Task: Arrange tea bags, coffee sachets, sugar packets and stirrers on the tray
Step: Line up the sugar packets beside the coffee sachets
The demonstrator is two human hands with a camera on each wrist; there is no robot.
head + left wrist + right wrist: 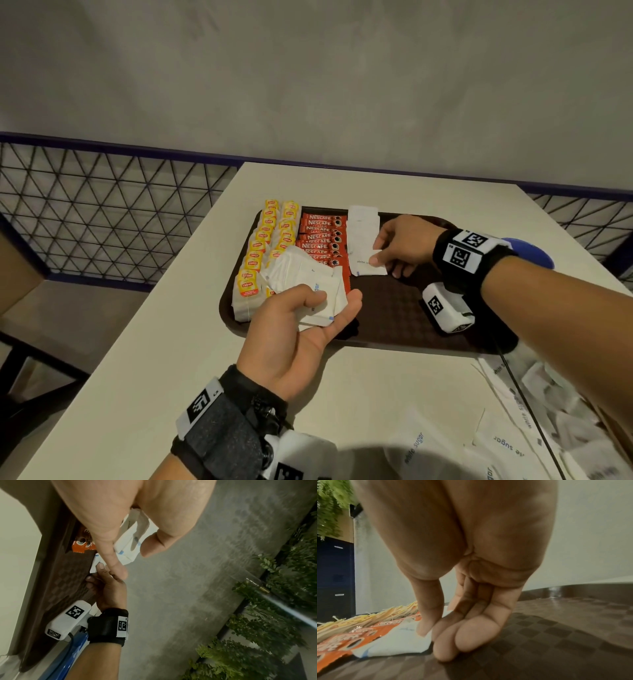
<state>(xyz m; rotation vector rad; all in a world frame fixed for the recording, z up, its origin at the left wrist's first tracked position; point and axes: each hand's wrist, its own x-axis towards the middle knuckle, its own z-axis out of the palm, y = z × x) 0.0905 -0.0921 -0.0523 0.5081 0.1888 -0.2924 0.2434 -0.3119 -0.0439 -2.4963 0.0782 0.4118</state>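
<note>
Sugar packets (363, 240) in one tray (394, 308) column, right grip (404, 245) pinching one, left grip (301, 329) holding stack (308, 284)

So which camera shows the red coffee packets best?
The head view: the coffee sachets lie in a full column on the tray, labels readable. The right wrist view shows only their blurred near ends; the left wrist view shows a small bit behind the left hand.

Yellow-tagged Lipton tea bags (265, 240) fill the brown tray's (394, 308) left side in two columns; red Nescafé sachets (320, 236) sit centre, white sugar packets (363, 240) beside them rightward.
</note>
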